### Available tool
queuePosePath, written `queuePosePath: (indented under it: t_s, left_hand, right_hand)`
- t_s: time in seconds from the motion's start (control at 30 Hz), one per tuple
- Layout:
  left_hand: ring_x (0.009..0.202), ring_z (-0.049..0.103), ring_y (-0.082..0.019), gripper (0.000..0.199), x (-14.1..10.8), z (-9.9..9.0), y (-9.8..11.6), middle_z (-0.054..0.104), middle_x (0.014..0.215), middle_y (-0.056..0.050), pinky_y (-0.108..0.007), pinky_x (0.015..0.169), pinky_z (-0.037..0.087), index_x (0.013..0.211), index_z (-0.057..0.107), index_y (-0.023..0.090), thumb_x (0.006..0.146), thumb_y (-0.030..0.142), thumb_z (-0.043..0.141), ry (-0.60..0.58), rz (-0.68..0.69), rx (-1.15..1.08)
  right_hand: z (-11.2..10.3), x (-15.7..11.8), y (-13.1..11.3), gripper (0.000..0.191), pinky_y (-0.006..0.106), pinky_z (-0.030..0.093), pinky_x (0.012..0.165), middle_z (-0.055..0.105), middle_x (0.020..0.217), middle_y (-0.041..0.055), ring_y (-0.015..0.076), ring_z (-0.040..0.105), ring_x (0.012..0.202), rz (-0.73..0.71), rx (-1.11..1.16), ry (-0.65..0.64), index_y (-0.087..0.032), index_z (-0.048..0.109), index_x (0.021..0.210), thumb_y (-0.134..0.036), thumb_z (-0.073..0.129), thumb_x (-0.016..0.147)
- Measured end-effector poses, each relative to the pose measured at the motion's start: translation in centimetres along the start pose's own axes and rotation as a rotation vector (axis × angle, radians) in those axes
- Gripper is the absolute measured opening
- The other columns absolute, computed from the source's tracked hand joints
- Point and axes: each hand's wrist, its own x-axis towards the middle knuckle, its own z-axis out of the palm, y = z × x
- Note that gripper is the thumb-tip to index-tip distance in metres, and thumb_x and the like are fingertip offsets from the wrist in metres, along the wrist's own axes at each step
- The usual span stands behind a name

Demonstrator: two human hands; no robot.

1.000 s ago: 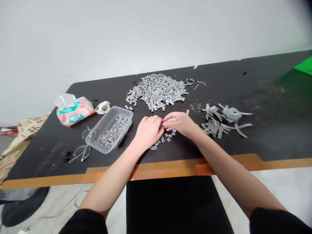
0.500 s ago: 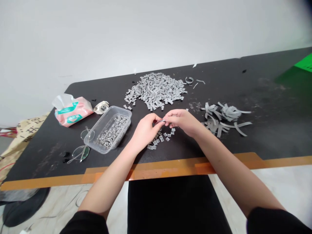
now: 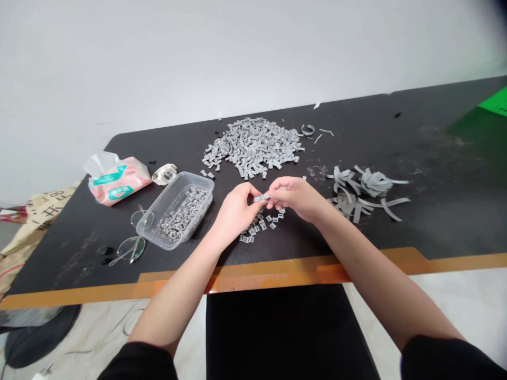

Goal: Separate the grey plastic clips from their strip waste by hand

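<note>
Tabletop point(image 3: 443, 206), one strip point(image 3: 260, 198) in fingers point(image 3: 279, 195)

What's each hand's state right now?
Left hand: closed, pinching a small grey strip.
Right hand: closed, fingertips on the same strip.

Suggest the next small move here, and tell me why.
Perhaps hold the left hand steady and pull lightly with the right hand: the short grey strip spans the gap between them, seemingly pinched at both ends, so a tug could draw it taut.
</note>
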Motion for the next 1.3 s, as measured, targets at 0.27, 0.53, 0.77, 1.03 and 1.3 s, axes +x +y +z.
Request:
queuePosePath:
  t_s: [0.27, 0.53, 0.77, 1.03, 1.3]
  left_hand:
    - [0.076, 0.057, -0.016, 0.012, -0.03, -0.17, -0.04, 0.063, 0.079, 0.002, -0.029, 0.07, 0.042, 0.076, 0.059, 0.02, 0.08, 0.018, 0.07, 0.023, 0.016, -0.014]
    - [0.085, 0.059, -0.016, 0.015, 0.45, -0.05, -0.79, 0.062, 0.091, 0.0, -0.031, 0.081, 0.047, 0.083, 0.061, 0.02, 0.077, 0.026, 0.073, -0.043, 0.054, -0.565]
    - [0.078, 0.062, -0.014, 0.029, 0.29, 0.04, -0.06, 0.062, 0.094, 0.0, -0.032, 0.079, 0.052, 0.085, 0.062, 0.021, 0.069, 0.033, 0.082, -0.232, -0.037, -1.0]
    - [0.077, 0.066, -0.015, 0.026, 0.58, -0.08, -0.47, 0.07, 0.077, 0.0, -0.032, 0.085, 0.05, 0.082, 0.069, 0.017, 0.069, 0.034, 0.085, -0.168, -0.093, -0.971]
    - [0.074, 0.066, -0.015, 0.021, 0.26, 0.16, -0.49, 0.075, 0.078, -0.001, -0.03, 0.077, 0.051, 0.077, 0.075, 0.017, 0.069, 0.034, 0.084, -0.011, -0.065, -0.8]
  right_hand:
    - [-0.18, 0.14, 0.45, 0.024, 0.019, 0.043, 0.05, 0.072, 0.063, 0.0038, 0.0151, 0.07, 0.062, -0.037, 0.106, -0.066, -0.017, 0.059, 0.07, -0.028, 0.081, 0.066]
    - [-0.6, 0.01, 0.56, 0.027, 0.022, 0.048, 0.063, 0.071, 0.081, 0.0026, 0.0114, 0.065, 0.072, -0.105, 0.184, -0.085, -0.016, 0.069, 0.081, -0.04, 0.08, 0.075]
    - [0.01, -0.44, 0.34, 0.029, 0.026, 0.047, 0.065, 0.063, 0.074, -0.0021, 0.0115, 0.058, 0.068, -0.121, 0.301, -0.283, -0.019, 0.062, 0.08, -0.03, 0.087, 0.069]
    - [-0.76, -0.36, 0.18, 0.022, 0.027, 0.045, 0.066, 0.065, 0.07, -0.0008, 0.0111, 0.056, 0.065, -0.168, 0.278, -0.272, -0.018, 0.073, 0.084, -0.029, 0.086, 0.07]
    - [-0.24, 0.03, 0.65, 0.022, 0.027, 0.044, 0.061, 0.064, 0.066, -0.0019, 0.0106, 0.055, 0.059, -0.202, 0.187, -0.087, -0.018, 0.072, 0.077, -0.031, 0.086, 0.067]
